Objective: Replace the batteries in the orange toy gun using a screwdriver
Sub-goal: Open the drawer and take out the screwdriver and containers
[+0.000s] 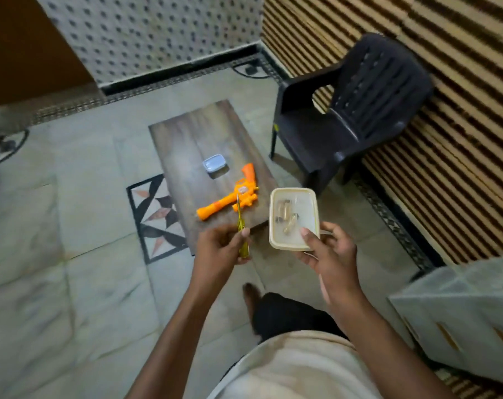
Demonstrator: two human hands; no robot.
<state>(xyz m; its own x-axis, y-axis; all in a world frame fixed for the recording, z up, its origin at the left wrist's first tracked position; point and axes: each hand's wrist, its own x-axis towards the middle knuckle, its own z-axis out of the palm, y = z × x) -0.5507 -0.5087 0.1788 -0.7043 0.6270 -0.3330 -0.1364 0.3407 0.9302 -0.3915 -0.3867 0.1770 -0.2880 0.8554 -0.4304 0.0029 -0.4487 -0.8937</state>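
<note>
Low in the middle of the frame, the left hand [220, 244] is wrapped around a screwdriver [241, 226] with a yellow see-through handle, thumb pressed on the handle and the thin shaft pointing up toward the centre. Right beside it, the right hand [328, 249] grips a cream plastic container [273, 223] by its near corner, thumb lying on the clear top and fingers curled beneath; through that top a few batteries [286, 216] show, blurred, lying loose inside. Both hands hang in the air just in front of the near edge of the small wooden tabletop [184, 139] in the centre of the picture. On that tabletop the orange toy gun [230, 194] lies flat on its side near the right-hand edge, barrel running toward the lower left and grip pointing to the upper right, touched by neither hand. Just above it, a little apart, sits a small bluish box [214, 162]. To the right of centre a dark plastic chair [351, 110] stands against the striped wall, and a tiled floor [80, 197] with a star-patterned inlay spreads across the left.
</note>
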